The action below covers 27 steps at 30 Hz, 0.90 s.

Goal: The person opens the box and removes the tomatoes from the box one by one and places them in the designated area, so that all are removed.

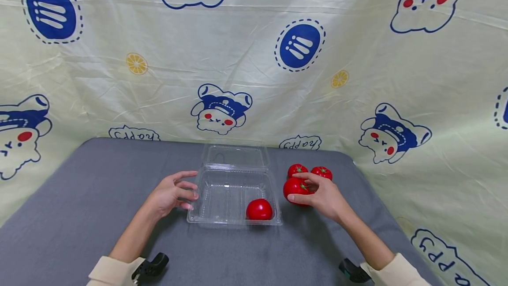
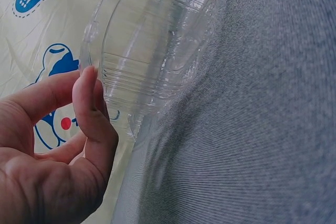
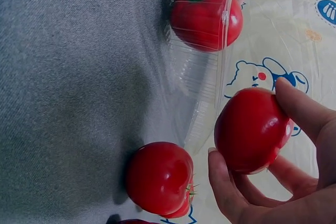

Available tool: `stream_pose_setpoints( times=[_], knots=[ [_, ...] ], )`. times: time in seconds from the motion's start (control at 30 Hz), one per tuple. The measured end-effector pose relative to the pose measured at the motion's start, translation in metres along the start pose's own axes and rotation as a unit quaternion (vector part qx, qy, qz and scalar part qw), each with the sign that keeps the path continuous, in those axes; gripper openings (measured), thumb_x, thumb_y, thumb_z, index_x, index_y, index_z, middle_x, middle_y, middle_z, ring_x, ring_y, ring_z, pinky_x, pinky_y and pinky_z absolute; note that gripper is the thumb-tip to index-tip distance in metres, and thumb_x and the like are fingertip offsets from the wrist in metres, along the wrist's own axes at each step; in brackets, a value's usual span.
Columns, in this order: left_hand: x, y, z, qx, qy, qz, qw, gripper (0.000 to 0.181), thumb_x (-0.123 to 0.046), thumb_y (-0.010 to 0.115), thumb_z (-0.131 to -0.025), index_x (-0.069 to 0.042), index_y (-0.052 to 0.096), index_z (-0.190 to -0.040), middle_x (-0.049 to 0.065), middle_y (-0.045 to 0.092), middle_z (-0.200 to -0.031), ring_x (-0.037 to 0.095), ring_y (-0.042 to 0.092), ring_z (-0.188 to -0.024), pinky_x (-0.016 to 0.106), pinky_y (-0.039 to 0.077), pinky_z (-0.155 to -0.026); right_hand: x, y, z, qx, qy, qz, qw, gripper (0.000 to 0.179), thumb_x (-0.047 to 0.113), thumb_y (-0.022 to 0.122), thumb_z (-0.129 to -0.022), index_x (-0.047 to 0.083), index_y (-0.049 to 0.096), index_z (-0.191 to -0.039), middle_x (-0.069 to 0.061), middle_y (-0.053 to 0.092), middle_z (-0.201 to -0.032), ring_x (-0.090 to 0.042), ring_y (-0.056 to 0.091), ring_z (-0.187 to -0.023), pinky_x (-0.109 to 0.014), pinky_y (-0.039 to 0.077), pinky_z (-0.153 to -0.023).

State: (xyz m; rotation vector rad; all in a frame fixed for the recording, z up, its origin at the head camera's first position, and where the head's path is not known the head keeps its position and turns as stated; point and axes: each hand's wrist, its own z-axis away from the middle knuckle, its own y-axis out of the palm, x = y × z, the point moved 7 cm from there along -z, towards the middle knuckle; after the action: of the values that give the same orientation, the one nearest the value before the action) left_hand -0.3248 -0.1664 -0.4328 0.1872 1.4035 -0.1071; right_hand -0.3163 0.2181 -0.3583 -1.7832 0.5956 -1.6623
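My right hand (image 1: 323, 195) holds a red tomato (image 1: 294, 188) between thumb and fingers. In the right wrist view this tomato (image 3: 251, 129) is up off the grey cloth. Two more tomatoes sit just behind that hand, one on the left (image 1: 296, 170) and one on the right (image 1: 322, 172). A clear plastic clamshell box (image 1: 222, 197) lies in the middle, its lid (image 1: 236, 156) folded back. One tomato (image 1: 259, 209) rests in the box's near right corner. My left hand (image 1: 170, 193) is at the box's left side, fingers loosely bent, fingertips right at the rim.
Grey cloth (image 1: 99, 197) covers the table. A pale printed curtain (image 1: 254, 56) hangs behind the table's far edge and down its right side. Black straps with small devices (image 1: 152, 265) sit on both wrists, by the cream sleeves (image 1: 113, 272).
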Motion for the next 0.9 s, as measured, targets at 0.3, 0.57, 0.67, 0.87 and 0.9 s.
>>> stream_pose_setpoints(
  times=[0.3,0.57,0.67,0.87,0.9],
  knots=[
    [0.0,0.0,0.0,0.003,0.003,0.0,1.0,0.076,0.008,0.069,-0.084,0.0,0.037,-0.153,0.011,0.063,-0.106,0.014,0.068,-0.077,0.028,0.06,-0.056,-0.003,0.001,0.001,0.025,-0.006,0.011,0.9996,0.078,0.036,0.091,-0.071,0.016,0.058,-0.14,-0.018,0.059,-0.134,-0.04,0.054,-0.124,-0.041,0.062,-0.078],
    [0.0,0.001,0.0,0.006,0.004,-0.001,1.0,0.076,0.008,0.069,-0.085,0.0,0.037,-0.153,0.011,0.063,-0.107,0.014,0.068,-0.078,0.028,0.06,-0.056,-0.011,0.0,0.002,0.058,0.006,0.023,0.998,0.077,0.031,0.094,-0.066,0.011,0.06,-0.132,-0.015,0.061,-0.131,-0.035,0.057,-0.119,-0.041,0.061,-0.079],
    [0.001,0.001,0.0,0.006,0.004,0.0,1.0,0.075,0.008,0.069,-0.085,0.0,0.037,-0.153,0.011,0.063,-0.106,0.014,0.068,-0.078,0.028,0.06,-0.056,-0.012,0.002,0.003,0.078,-0.002,0.024,0.9966,0.073,0.029,0.094,-0.065,0.012,0.062,-0.128,-0.013,0.063,-0.129,-0.032,0.057,-0.117,-0.04,0.061,-0.078],
    [0.0,0.001,0.0,0.004,0.003,0.0,1.0,0.076,0.008,0.069,-0.084,0.0,0.037,-0.153,0.012,0.062,-0.107,0.014,0.068,-0.078,0.027,0.06,-0.056,-0.014,0.005,0.005,0.116,-0.016,0.018,0.9929,0.072,0.026,0.094,-0.066,0.014,0.063,-0.129,-0.013,0.063,-0.127,-0.032,0.058,-0.114,-0.04,0.062,-0.077],
    [0.001,0.001,0.0,0.004,0.003,0.0,1.0,0.076,0.008,0.069,-0.084,0.0,0.037,-0.153,0.012,0.062,-0.107,0.014,0.068,-0.077,0.027,0.06,-0.055,-0.015,0.006,0.006,0.122,-0.015,0.018,0.9923,0.072,0.026,0.094,-0.066,0.014,0.063,-0.129,-0.014,0.063,-0.127,-0.031,0.059,-0.113,-0.04,0.062,-0.077]
  ],
)
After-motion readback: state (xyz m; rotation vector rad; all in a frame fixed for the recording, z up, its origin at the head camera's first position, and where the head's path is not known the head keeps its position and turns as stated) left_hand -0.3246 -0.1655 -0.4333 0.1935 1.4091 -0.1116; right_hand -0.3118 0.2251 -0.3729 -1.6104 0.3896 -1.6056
